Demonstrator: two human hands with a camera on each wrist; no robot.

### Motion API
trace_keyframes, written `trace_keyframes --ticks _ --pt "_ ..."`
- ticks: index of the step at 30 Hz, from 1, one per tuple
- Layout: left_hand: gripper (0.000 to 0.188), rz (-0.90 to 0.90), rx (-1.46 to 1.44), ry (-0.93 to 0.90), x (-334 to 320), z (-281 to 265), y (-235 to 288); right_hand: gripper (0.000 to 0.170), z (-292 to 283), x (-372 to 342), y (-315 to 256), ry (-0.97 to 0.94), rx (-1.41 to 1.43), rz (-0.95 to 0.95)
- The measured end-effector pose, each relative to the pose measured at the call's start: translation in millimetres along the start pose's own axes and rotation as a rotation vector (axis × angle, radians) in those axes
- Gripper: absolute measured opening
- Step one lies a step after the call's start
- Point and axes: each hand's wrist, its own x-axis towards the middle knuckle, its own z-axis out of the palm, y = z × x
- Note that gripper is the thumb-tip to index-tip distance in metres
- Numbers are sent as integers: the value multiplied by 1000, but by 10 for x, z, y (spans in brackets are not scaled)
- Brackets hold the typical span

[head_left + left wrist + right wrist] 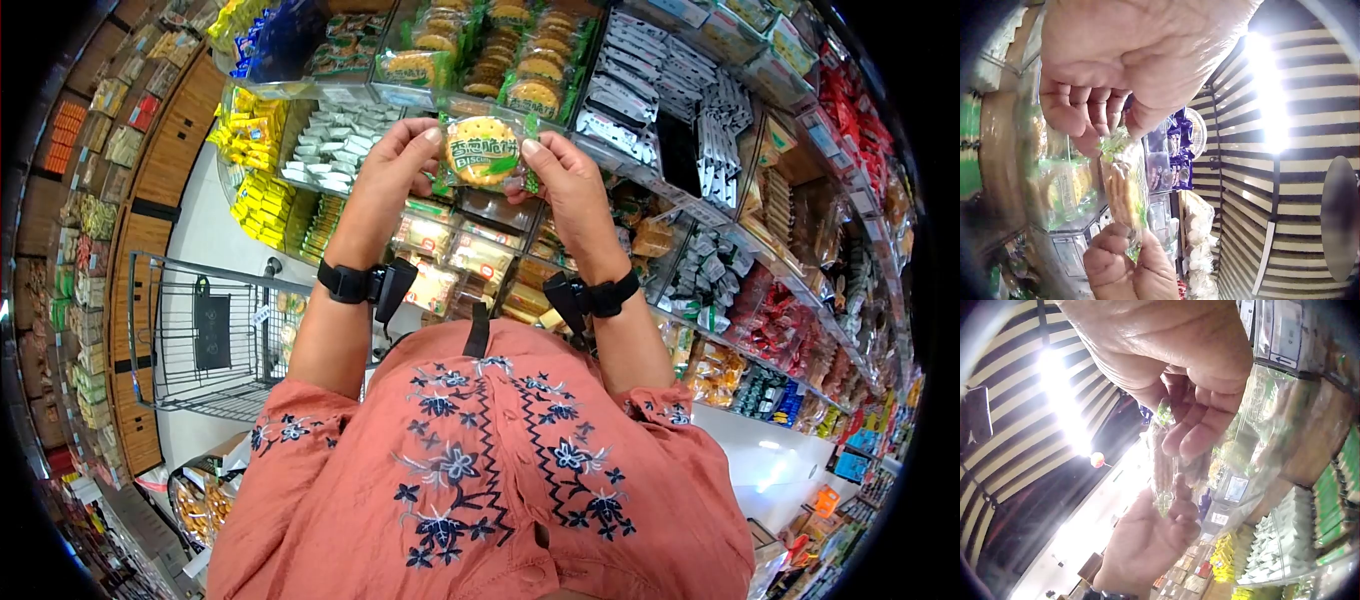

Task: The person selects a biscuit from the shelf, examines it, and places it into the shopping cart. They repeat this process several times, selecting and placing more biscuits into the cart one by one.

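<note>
- Plastic wraps the biscuit packet (482, 152), which you hold up between both grips, printed front facing you, perhaps so the words can be read.
- Your left grip (398, 165) is narrow, pinching one end of it between thumb and fingers; your right grip (570, 178) pinches the other, likely to keep it level and its middle uncovered.
- Similar packets (535, 92) sit in rows just beyond it, probably grouped by kind for easy choosing.
- Well apart, on your left, the shopping cart (212, 330) stands, seemingly parked to leave you room.
</note>
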Motion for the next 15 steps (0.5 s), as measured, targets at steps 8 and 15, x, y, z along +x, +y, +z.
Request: trace_keyframes --ticks 8,15 --pt "44 191 663 -291 287 40 690 24 -96 167 -21 -48 -160 -132" --pt "28 162 658 -461 847 -2 958 21 -122 408 -193 97 -266 -323"
